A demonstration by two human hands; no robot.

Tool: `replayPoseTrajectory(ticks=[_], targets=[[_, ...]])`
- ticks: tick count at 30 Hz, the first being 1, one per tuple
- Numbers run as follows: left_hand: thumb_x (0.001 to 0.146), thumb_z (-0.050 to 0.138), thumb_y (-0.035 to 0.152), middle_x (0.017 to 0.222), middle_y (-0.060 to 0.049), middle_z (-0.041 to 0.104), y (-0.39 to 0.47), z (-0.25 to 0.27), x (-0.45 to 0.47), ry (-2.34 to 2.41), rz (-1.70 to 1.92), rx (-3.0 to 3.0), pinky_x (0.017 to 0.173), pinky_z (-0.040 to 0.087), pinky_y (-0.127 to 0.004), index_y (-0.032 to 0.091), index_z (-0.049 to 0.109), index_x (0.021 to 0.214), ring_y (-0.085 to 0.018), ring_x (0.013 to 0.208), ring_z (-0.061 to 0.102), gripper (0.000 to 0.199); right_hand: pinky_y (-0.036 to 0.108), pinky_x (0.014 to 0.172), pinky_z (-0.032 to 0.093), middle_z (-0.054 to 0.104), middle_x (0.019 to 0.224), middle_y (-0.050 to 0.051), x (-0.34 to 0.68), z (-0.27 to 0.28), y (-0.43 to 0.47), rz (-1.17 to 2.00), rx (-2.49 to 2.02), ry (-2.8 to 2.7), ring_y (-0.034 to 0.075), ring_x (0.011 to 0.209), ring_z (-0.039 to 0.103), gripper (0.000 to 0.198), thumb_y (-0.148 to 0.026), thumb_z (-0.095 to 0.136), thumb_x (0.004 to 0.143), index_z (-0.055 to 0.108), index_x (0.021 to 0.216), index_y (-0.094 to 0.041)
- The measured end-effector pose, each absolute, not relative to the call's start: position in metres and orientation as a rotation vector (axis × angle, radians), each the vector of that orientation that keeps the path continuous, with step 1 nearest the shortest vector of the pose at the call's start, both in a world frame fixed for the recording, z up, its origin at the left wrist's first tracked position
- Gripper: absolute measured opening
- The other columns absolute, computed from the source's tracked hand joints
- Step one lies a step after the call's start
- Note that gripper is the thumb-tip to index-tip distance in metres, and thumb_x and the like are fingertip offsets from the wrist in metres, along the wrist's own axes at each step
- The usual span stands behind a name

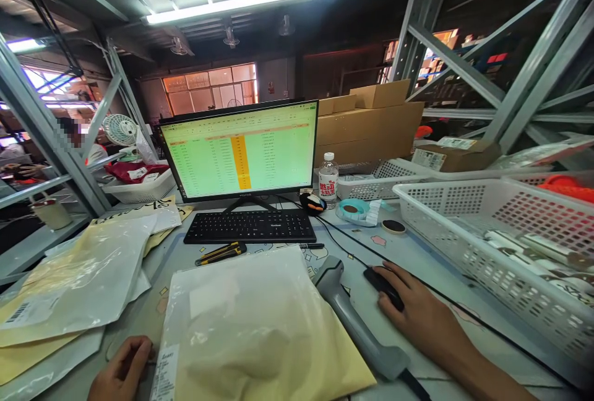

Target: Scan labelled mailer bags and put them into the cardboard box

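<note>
My right hand lies over a black computer mouse, fingers wrapped along it. Close to the left edge of a clear plastic bag with pale yellow contents, my left hand rests on the desk with its fingers curled together. Whether anything is inside those fingers is hidden. A small printed label shows on the bag's lower left corner. Between the bag and the mouse, partly on the bag, lies a grey barcode scanner with a black cable. Behind the bag is a black keyboard.
A lit monitor displays a spreadsheet. More bagged packages are piled at left. A yellow utility knife, water bottle and label roll lie around the keyboard. A white plastic basket borders the right side.
</note>
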State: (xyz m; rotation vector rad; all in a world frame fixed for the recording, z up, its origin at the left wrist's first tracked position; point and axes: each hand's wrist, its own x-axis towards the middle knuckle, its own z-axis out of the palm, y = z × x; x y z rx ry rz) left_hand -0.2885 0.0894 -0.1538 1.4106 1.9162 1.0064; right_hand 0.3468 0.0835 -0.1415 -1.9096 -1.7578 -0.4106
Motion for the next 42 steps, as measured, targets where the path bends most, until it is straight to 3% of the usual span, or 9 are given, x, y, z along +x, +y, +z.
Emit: replayPoseTrajectory(ticks=[12, 21, 25, 28, 32, 34, 37, 39, 42], targets=[[0.064, 0.07, 0.089, 0.096, -0.005, 0.079, 0.09, -0.148, -0.284, 1.942, 0.998, 1.387, 0.075, 0.063, -0.028, 0.024, 0.08, 0.089, -0.03, 0.09, 0.077, 0.07, 0.04, 0.083, 0.067, 0.068, 0.143, 0.008, 0.348, -0.141, 0.082, -0.519, -1.856, -1.826, 0.028, 0.113, 0.073, 0.046, -0.044, 0.042, 0.101, 0.076, 0.127, -0.027], [0.07, 0.069, 0.085, 0.096, -0.002, 0.079, 0.092, -0.154, -0.291, 1.917, 0.914, 1.385, 0.081, 0.062, -0.03, 0.027, 0.079, 0.093, -0.03, 0.092, 0.076, 0.063, 0.043, 0.091, 0.066, 0.067, 0.143, 0.009, 0.345, -0.14, 0.083, -0.515, -1.899, -1.775, 0.028, 0.116, 0.072, 0.046, -0.04, 0.041, 0.101, 0.075, 0.128, -0.026], [0.072, 0.061, 0.082, 0.091, -0.002, 0.077, 0.093, -0.135, -0.271, 1.936, 0.936, 1.491, 0.075, 0.06, -0.031, 0.026, 0.075, 0.086, -0.029, 0.085, 0.074, 0.059, 0.043, 0.092, 0.065, 0.067, 0.143, 0.008, 0.343, -0.137, 0.082, -0.491, -1.913, -1.77, 0.028, 0.117, 0.072, 0.044, -0.039, 0.042, 0.1, 0.075, 0.128, -0.027], [0.081, 0.052, 0.079, 0.089, -0.002, 0.077, 0.1, -0.098, -0.24, 1.958, 0.913, 1.722, 0.071, 0.057, -0.033, 0.026, 0.072, 0.088, -0.028, 0.079, 0.072, 0.057, 0.043, 0.092, 0.066, 0.067, 0.142, 0.008, 0.341, -0.134, 0.081, -0.471, -1.919, -1.774, 0.028, 0.117, 0.071, 0.044, -0.038, 0.043, 0.1, 0.075, 0.127, -0.027], [0.102, 0.034, 0.061, 0.092, -0.006, 0.074, 0.124, -0.02, -0.183, 2.188, 0.406, 2.206, 0.077, 0.055, -0.042, 0.026, 0.071, 0.111, -0.033, 0.087, 0.072, 0.051, 0.046, 0.091, 0.066, 0.066, 0.143, 0.009, 0.338, -0.13, 0.08, -0.462, -1.934, -1.772, 0.03, 0.118, 0.071, 0.045, -0.038, 0.042, 0.1, 0.074, 0.128, -0.025], [0.107, 0.039, 0.052, 0.108, -0.013, 0.075, 0.142, 0.016, -0.152, 2.3, -0.01, 2.371, 0.083, 0.056, -0.047, 0.021, 0.069, 0.126, -0.039, 0.108, 0.069, 0.046, 0.046, 0.092, 0.066, 0.065, 0.144, 0.01, 0.335, -0.128, 0.079, -0.451, -1.95, -1.773, 0.03, 0.119, 0.071, 0.045, -0.037, 0.042, 0.101, 0.074, 0.129, -0.024], [0.107, 0.056, 0.044, 0.119, -0.022, 0.071, 0.176, 0.047, -0.103, 2.153, -0.226, 2.652, 0.093, 0.054, -0.054, 0.009, 0.068, 0.131, -0.046, 0.122, 0.063, 0.044, 0.046, 0.095, 0.065, 0.064, 0.146, 0.01, 0.332, -0.125, 0.077, -0.43, -1.978, -1.766, 0.03, 0.12, 0.07, 0.045, -0.037, 0.043, 0.1, 0.073, 0.13, -0.024], [0.107, 0.059, 0.045, 0.122, -0.019, 0.071, 0.199, 0.05, -0.065, 1.842, -0.21, 2.821, 0.095, 0.055, -0.051, 0.012, 0.07, 0.13, -0.043, 0.121, 0.063, 0.042, 0.045, 0.097, 0.064, 0.064, 0.146, 0.009, 0.331, -0.124, 0.076, -0.417, -1.981, -1.762, 0.03, 0.123, 0.068, 0.044, -0.037, 0.044, 0.1, 0.073, 0.131, -0.024], [0.111, 0.053, 0.048, 0.131, -0.006, 0.07, 0.23, 0.032, -0.005, 1.41, -0.175, 2.933, 0.097, 0.055, -0.037, 0.027, 0.066, 0.141, -0.028, 0.123, 0.065, 0.039, 0.045, 0.097, 0.064, 0.064, 0.146, 0.007, 0.33, -0.124, 0.076, -0.407, -1.97, -1.755, 0.029, 0.124, 0.068, 0.043, -0.036, 0.044, 0.1, 0.072, 0.131, -0.025]])
